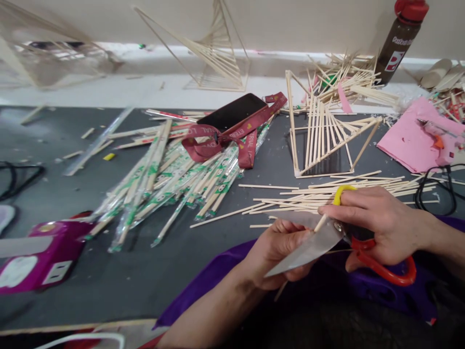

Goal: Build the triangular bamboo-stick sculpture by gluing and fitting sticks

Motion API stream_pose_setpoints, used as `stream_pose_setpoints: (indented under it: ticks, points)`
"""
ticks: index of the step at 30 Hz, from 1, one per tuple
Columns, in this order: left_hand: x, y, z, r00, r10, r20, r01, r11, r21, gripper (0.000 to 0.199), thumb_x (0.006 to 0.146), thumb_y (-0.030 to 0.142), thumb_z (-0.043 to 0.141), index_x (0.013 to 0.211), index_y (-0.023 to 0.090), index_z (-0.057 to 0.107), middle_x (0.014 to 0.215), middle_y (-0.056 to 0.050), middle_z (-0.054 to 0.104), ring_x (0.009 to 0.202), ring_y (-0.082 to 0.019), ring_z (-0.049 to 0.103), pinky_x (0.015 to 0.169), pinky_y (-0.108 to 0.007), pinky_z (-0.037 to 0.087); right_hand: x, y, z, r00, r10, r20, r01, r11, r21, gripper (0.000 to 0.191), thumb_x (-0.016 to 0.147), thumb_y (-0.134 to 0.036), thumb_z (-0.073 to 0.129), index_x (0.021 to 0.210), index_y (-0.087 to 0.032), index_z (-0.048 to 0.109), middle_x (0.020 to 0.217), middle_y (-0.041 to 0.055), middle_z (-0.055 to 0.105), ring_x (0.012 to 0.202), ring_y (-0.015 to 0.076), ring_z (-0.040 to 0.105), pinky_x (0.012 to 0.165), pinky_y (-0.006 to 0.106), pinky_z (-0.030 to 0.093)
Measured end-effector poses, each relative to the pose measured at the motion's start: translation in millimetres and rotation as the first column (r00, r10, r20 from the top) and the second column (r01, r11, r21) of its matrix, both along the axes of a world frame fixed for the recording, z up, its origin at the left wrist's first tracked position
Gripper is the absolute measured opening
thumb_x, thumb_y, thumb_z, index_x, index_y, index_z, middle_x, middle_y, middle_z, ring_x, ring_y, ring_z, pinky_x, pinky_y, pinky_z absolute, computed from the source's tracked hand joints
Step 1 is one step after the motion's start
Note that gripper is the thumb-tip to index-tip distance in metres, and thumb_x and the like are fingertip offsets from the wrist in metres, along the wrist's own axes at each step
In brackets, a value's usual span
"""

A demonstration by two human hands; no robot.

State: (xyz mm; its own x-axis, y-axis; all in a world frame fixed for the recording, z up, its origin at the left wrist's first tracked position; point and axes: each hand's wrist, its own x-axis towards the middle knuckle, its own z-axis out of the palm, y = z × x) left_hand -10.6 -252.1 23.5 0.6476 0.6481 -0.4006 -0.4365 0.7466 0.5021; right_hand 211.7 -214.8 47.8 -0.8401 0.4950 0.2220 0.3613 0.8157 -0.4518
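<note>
My right hand (pixel 381 225) is closed around a pair of scissors (pixel 395 276) with red and yellow handles. The broad metal blades are apart and point toward my left hand (pixel 281 247). Pinched in those left fingers is a thin wooden chopstick (pixel 320 223), its end lying between the blades near the pivot. Part of the stick is hidden behind the blade and the fingers. Just beyond both hands, several loose chopsticks (pixel 269 186) lie spread on the grey table. Behind them stands a frame of glued sticks (pixel 329 135) with a fanned, twisted row of sticks inside.
Wrapped chopsticks (pixel 145 179) are heaped left of centre, with a phone (pixel 236 111) and red lanyard (pixel 207 150) on top. A magenta device (pixel 61 252) sits at left. Pink paper (pixel 407 131), a black cable (pixel 421 186) and a bottle (pixel 395 46) are at right.
</note>
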Motion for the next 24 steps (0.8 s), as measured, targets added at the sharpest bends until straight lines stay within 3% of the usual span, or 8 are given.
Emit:
stream_pose_setpoints:
  ticks: [6, 8, 12, 15, 19, 24]
  points:
    - [-2, -1, -5.2, 0.989, -0.144, 0.026, 0.146, 0.988, -0.051, 0.039, 0.060, 0.045, 0.082, 0.071, 0.012, 0.063, 0.040, 0.006, 0.046, 0.026, -0.002, 0.024, 0.027, -0.015, 0.016, -2, 0, -2.1, 0.998, 0.027, -0.059, -0.026, 1.000, 0.016, 0.068, 0.078, -0.059, 0.064, 0.128, -0.016, 0.046, 0.076, -0.0010, 0.051, 0.065, 0.0129, 0.044, 0.060, 0.026, 0.030]
    - [-2, -1, -5.5, 0.990, -0.139, 0.026, 0.140, 0.989, -0.048, 0.039, 0.060, 0.046, 0.082, 0.068, 0.013, 0.063, 0.040, 0.006, 0.045, 0.027, -0.001, 0.024, 0.027, -0.015, 0.015, -2, 0, -3.3, 0.998, 0.018, -0.062, -0.018, 1.000, 0.005, 0.071, 0.076, -0.060, 0.066, 0.128, -0.016, 0.046, 0.076, -0.0010, 0.051, 0.065, 0.0127, 0.045, 0.059, 0.026, 0.030]
    - [-1, 2, -1.4, 0.992, 0.046, -0.115, -0.043, 0.999, 0.028, 0.035, 0.069, 0.043, 0.077, 0.064, 0.014, 0.058, 0.041, 0.005, 0.049, 0.027, -0.001, 0.025, 0.028, -0.013, 0.013, -3, -2, -3.8, 0.998, -0.058, -0.037, 0.057, 0.998, -0.028, 0.072, 0.074, -0.057, 0.070, 0.126, -0.014, 0.047, 0.079, 0.0000, 0.055, 0.066, 0.0127, 0.048, 0.058, 0.025, 0.032]
    - [-1, 4, 2.2, 0.948, 0.197, -0.251, -0.161, 0.975, 0.156, 0.028, 0.068, 0.034, 0.078, 0.071, 0.017, 0.057, 0.049, 0.003, 0.060, 0.030, -0.003, 0.035, 0.028, -0.013, 0.019, -6, -6, -3.5, 0.990, -0.137, -0.020, 0.136, 0.990, -0.037, 0.071, 0.075, -0.056, 0.070, 0.126, -0.013, 0.047, 0.082, 0.0016, 0.058, 0.070, 0.0141, 0.053, 0.060, 0.026, 0.037]
    - [-1, 5, 5.2, 0.916, 0.261, -0.306, -0.180, 0.947, 0.268, 0.024, 0.067, 0.029, 0.077, 0.070, 0.018, 0.056, 0.050, 0.003, 0.060, 0.032, -0.005, 0.039, 0.030, -0.014, 0.024, -9, -10, -4.8, 0.986, -0.165, -0.016, 0.165, 0.986, -0.004, 0.071, 0.075, -0.056, 0.069, 0.127, -0.013, 0.046, 0.085, 0.0034, 0.060, 0.073, 0.0161, 0.055, 0.063, 0.028, 0.040]
    - [2, 0, 10.0, 0.846, 0.352, -0.401, -0.266, 0.930, 0.255, 0.013, 0.064, 0.019, 0.071, 0.064, 0.017, 0.058, 0.045, 0.004, 0.055, 0.037, -0.003, 0.034, 0.037, -0.014, 0.021, -11, -12, -4.1, 0.984, -0.176, -0.008, 0.176, 0.984, 0.000, 0.076, 0.072, -0.056, 0.072, 0.130, -0.015, 0.043, 0.087, 0.0034, 0.060, 0.073, 0.0167, 0.053, 0.061, 0.028, 0.038]
